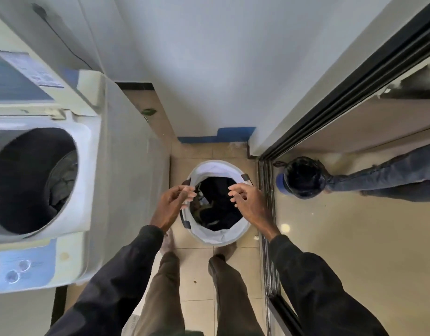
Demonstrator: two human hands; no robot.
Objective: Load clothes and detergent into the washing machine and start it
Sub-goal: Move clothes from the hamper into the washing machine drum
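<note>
Head cam, looking straight down. The laundry basket [218,236] sits on the tiled floor [197,275] dead centre, just past the person's feet, with a pile of dark clothes [221,214] down inside it. Both hands are over the opening. The left hand [172,204] is at the rim's 9 o'clock and the right hand [250,204] at its 3 o'clock. The fingers [234,192] on both are loosely curled and spread, holding nothing, tips pointing in toward each other. The washing machine [87,166] is over at 9 o'clock, lid up, with some greyish clothing [61,180] already in the drum. Its control panel [17,267] is down at 8 o'clock. The glass sliding door [354,214] runs along 3 o'clock.
</note>
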